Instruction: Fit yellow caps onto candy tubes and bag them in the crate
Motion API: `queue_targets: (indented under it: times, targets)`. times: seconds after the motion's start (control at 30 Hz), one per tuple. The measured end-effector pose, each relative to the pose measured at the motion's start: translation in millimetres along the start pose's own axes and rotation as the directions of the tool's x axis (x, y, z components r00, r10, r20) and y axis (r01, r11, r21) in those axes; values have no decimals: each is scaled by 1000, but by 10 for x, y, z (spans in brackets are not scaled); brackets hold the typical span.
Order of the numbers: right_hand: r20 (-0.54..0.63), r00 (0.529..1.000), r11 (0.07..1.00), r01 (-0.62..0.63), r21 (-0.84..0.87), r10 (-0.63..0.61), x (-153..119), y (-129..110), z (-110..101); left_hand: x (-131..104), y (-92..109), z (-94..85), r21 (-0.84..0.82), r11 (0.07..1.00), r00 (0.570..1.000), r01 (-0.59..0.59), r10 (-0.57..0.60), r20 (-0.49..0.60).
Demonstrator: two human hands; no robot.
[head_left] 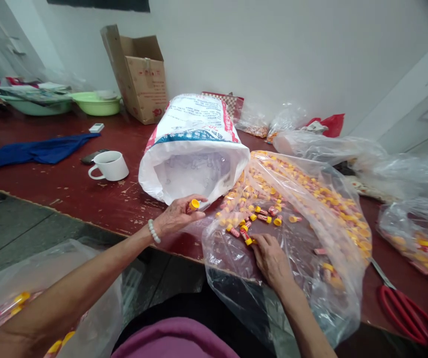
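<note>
My left hand (179, 216), with a beaded bracelet at the wrist, holds a small tube with a yellow cap (194, 204) in front of the open mouth of a white printed sack (195, 119). The sack lies on its side, and its inside looks pale. My right hand (269, 256) pinches another small red-and-yellow tube (245, 235) by its yellow end. This tube lies at the near edge of a pile of similar tubes (262, 217), which spreads over and inside a clear plastic bag (329, 308).
On the red table (124, 211) stand a white mug (111, 165), blue cloth (42, 149), green basin (96, 104) and cardboard box (146, 87). Red-handled scissors (403, 311) lie at the right edge. More clear bags of tubes are at right (422, 243) and lower left (98, 298).
</note>
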State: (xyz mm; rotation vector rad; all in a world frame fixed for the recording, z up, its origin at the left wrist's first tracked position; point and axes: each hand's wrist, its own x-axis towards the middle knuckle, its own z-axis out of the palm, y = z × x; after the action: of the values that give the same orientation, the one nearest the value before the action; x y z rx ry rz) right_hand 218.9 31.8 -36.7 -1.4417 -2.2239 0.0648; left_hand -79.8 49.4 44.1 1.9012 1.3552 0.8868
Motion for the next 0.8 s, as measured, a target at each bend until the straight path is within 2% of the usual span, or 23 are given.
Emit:
queue_targets:
  times: [0.07, 0.13, 0.2, 0.27, 0.33, 0.4, 0.47, 0.5, 0.6, 0.73, 0.8]
  targets:
    - [-81, 991, 985, -92, 146, 104, 1, -26, 1, -143, 79, 102, -124, 992, 998, 5, 3, 63]
    - [-145, 957, 916, -186, 354, 250, 50, -138, -41, -262, 136, 207, -214, 977, 994, 17, 8, 112]
    - [-148, 899, 759, -250, 602, 413, 129, -339, -117, -350, 193, 315, -271, 959, 984, 82, -35, 175]
    - [-90, 850, 534, -241, 810, 520, 210, -595, -195, -407, 261, 424, -356, 917, 964, 182, -95, 248]
    - [-30, 848, 346, -183, 920, 529, 254, -846, -243, -440, 333, 525, -459, 850, 943, 259, -118, 312]
    - [14, 871, 248, -156, 956, 492, 237, -1035, -253, -455, 392, 599, -531, 799, 934, 283, -103, 342]
    - [62, 895, 220, -175, 960, 442, 169, -1125, -244, -463, 422, 637, -563, 780, 936, 273, -80, 342]
    - [76, 906, 234, -188, 954, 416, 129, -1132, -243, -466, 425, 643, -577, 771, 939, 269, -76, 335]
    - [15, 915, 310, -152, 939, 404, 59, -1034, -288, -481, 406, 622, -592, 757, 942, 279, -97, 320]
    - [-60, 831, 295, -128, 947, 554, 196, -860, -378, -503, 440, 589, -498, 818, 931, 289, -119, 346]
    - [-112, 799, 370, -145, 918, 591, 308, -860, -351, -505, 510, 605, -437, 863, 927, 255, -89, 364]
